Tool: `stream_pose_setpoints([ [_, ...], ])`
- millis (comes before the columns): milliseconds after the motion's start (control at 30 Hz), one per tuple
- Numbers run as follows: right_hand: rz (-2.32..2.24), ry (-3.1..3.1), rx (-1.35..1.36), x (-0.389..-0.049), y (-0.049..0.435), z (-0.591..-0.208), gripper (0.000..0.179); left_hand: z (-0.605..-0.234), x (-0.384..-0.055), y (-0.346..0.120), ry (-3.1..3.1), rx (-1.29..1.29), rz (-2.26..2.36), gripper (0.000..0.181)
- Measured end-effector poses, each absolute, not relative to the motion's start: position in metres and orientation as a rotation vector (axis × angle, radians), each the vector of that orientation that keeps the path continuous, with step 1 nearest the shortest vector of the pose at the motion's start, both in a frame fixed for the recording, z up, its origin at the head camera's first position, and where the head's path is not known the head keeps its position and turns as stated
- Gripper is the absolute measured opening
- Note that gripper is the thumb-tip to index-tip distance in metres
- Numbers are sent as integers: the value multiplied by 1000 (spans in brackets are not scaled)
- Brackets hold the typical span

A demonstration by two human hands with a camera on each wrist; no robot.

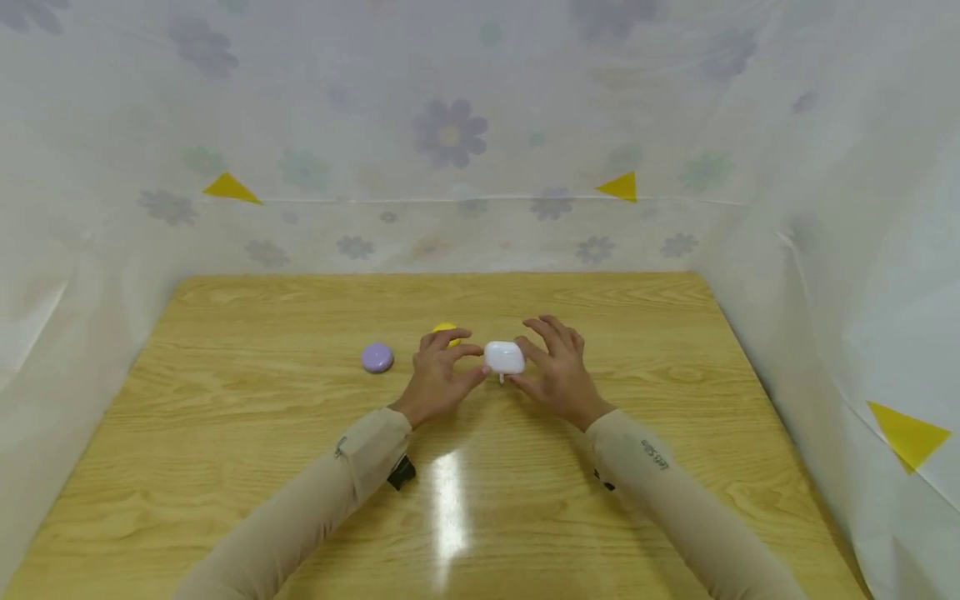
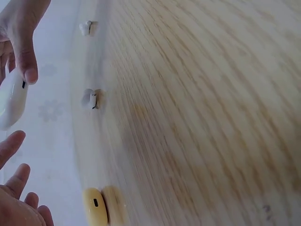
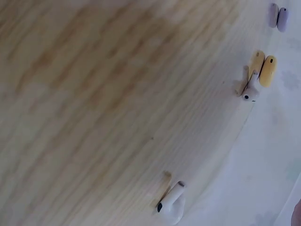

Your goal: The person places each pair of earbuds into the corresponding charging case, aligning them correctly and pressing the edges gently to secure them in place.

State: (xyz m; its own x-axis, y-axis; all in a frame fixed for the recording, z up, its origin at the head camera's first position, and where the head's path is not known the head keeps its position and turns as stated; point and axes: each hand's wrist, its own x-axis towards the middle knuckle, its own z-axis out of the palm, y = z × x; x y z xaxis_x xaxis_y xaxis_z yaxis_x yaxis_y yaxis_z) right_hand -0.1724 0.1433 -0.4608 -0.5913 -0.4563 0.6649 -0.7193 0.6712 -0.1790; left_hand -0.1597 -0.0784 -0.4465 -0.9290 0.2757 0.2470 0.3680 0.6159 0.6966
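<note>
A white earbud case (image 1: 504, 357) is pinched by my right hand (image 1: 558, 375) at its right end, thumb below and fingers above. In the left wrist view the right hand (image 2: 22, 37) grips the case (image 2: 11, 100), which is off the table. My left hand (image 1: 442, 379) is beside the case's left end; its fingers (image 2: 11, 146) are spread and stand just apart from it in that view. Two loose white earbuds lie on the table; the right wrist view has one earbud (image 3: 173, 205) close and another earbud (image 3: 251, 89) farther off.
A round purple case (image 1: 377, 357) lies left of the left hand. A yellow case (image 1: 446, 331) sits behind that hand, partly hidden. The wood-grain table (image 1: 262, 467) is bordered by flower-patterned sheeting (image 1: 450, 233) at the back and plain sheeting at the sides.
</note>
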Motion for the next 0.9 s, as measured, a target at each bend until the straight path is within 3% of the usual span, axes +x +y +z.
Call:
stream_pose_setpoints([
  [900, 542, -2252, 908, -167, 138, -460, 58, -446, -164, -75, -2717, -642, -1392, 22],
])
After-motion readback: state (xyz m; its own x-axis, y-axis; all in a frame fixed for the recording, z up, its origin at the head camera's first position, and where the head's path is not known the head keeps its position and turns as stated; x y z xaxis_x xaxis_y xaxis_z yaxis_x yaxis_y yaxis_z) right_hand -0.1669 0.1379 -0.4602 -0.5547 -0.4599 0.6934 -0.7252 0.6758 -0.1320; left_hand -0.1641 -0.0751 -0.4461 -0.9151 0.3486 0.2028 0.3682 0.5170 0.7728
